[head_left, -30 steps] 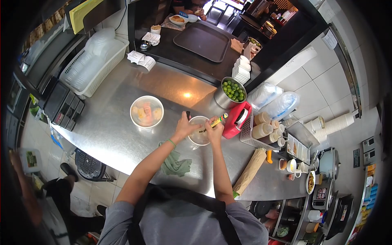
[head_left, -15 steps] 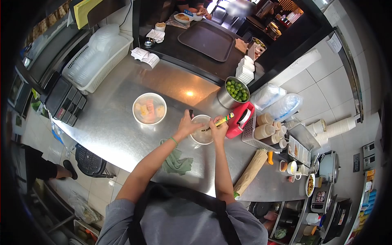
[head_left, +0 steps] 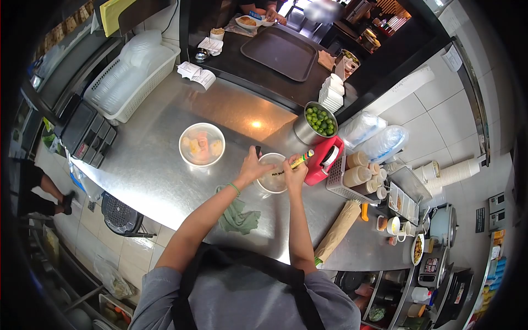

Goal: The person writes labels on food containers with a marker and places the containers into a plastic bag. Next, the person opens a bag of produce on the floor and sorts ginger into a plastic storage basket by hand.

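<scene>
Yellow marker (head_left: 302,159) is grasped by right hand (head_left: 296,171) over lidded bowl (head_left: 269,183), centre of frame — black lettering (head_left: 278,174) is seen on top. Bowl is steadied by left hand (head_left: 251,168), small black cap (head_left: 258,149) pinched — second bowl (head_left: 202,144) is placed left of centre.

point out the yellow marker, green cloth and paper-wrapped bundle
Yellow marker (head_left: 301,159): head view, on its barrel.
Green cloth (head_left: 239,218): head view, on its folds.
Paper-wrapped bundle (head_left: 338,233): head view, on its wrapper.

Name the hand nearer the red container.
Right. The right hand is just left of the red container; the left hand is farther left, at the white tub's opposite side.
</scene>
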